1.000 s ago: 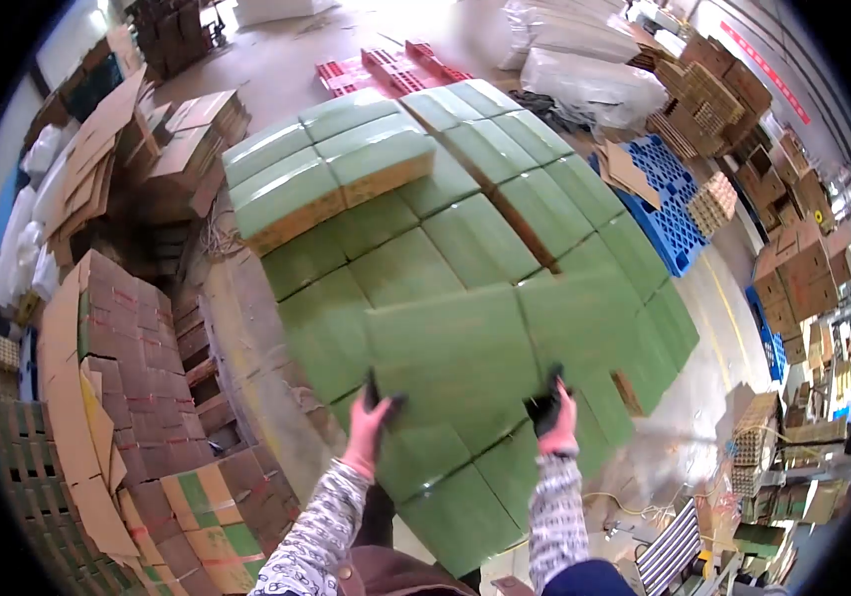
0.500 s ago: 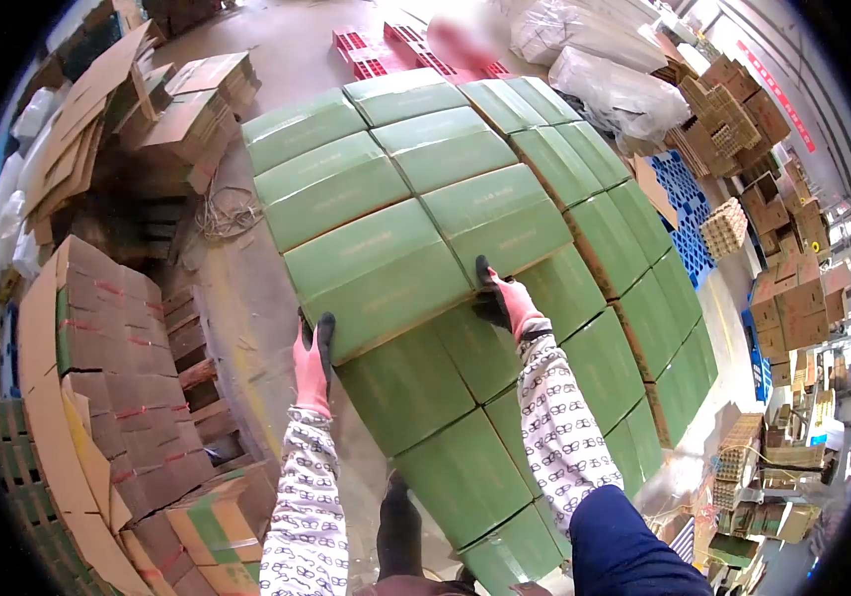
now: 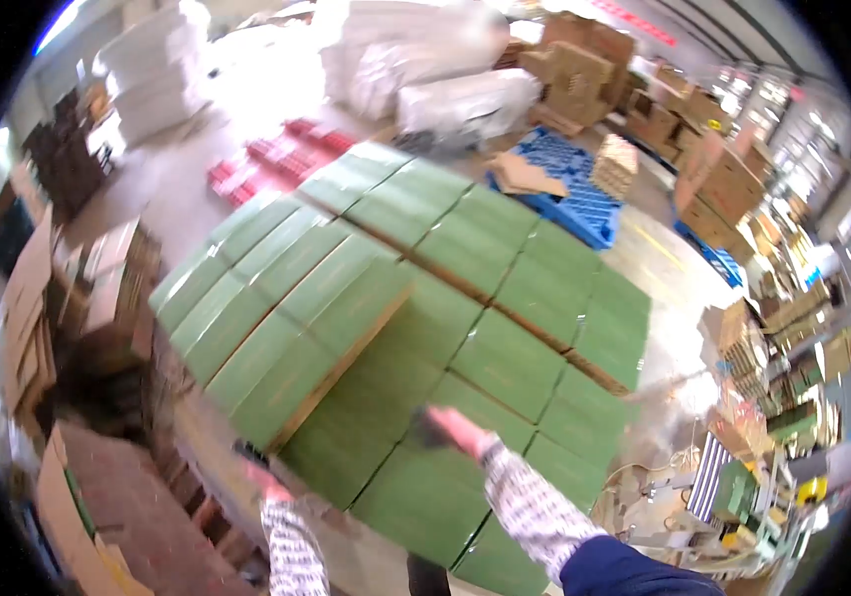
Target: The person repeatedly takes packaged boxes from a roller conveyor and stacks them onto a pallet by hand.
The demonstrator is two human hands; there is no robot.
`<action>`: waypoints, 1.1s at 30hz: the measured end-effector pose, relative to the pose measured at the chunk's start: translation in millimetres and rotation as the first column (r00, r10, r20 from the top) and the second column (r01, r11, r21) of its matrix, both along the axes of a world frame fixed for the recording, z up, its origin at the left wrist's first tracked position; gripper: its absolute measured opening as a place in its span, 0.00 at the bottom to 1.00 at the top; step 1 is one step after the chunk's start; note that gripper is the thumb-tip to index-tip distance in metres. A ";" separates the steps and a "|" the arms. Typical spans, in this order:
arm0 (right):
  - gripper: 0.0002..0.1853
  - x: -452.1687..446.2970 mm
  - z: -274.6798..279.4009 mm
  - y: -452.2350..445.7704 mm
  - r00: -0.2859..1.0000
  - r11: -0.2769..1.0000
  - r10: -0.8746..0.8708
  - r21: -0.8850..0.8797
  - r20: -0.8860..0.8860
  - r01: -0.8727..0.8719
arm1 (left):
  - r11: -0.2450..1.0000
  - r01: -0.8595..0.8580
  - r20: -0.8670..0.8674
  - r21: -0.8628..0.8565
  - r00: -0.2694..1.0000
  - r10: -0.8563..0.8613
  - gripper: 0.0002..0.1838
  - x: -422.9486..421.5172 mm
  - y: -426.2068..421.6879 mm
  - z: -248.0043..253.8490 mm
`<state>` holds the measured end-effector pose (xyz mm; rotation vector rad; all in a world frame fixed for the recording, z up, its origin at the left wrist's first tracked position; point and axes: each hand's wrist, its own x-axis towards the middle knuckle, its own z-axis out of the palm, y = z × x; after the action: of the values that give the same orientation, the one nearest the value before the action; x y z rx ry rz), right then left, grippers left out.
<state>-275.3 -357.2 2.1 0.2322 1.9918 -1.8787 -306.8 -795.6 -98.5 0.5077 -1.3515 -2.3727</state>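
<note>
My left hand [image 3: 264, 474], in a pink glove with dark fingers, is beside the near corner of a green carton [image 3: 271, 382] in the raised upper layer. Its fingers look stretched out and hold nothing visible. My right hand [image 3: 453, 428], gloved alike, is over the lower layer of green cartons [image 3: 425, 492], apart from the upper row. Motion smears its fingers, so their pose is unclear. A second upper carton [image 3: 358, 290] adjoins the first, and their brown lower edges face my right hand.
Red pallets [image 3: 276, 159] lie beyond the stack, and a blue pallet [image 3: 569, 189] bears flat cardboard. Brown folded cartons [image 3: 137, 507] stand at the left. Plastic-wrapped bundles [image 3: 465, 104] lie at the back. Equipment with rollers [image 3: 708, 477] is at the right.
My view has swung round, so the stack appears turned. My right hand has left the upper carton's edge and moved away over the lower layer. My left hand has come off the carton's corner.
</note>
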 end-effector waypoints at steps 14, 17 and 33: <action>0.24 695.2 86.0 418.6 -0.008 0.022 -0.942 0.084 0.336 0.996 | 0.337 0.935 0.225 -0.110 0.354 -0.908 0.14 328.6 615.6 172.4; 0.26 743.2 90.7 479.1 -0.043 0.037 -0.925 0.204 0.378 0.978 | 0.139 0.989 0.344 0.048 0.114 -0.932 0.13 399.0 718.8 157.4; 0.36 818.5 -3.9 653.9 -0.181 -0.637 -0.564 -0.286 0.806 0.716 | -0.278 0.933 0.380 0.228 -0.348 -0.857 0.38 507.6 978.2 113.3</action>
<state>543.2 296.8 -1.8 2.1746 -0.4288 -3.1168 200.9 182.6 14.8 -0.7190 -3.1522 -3.2052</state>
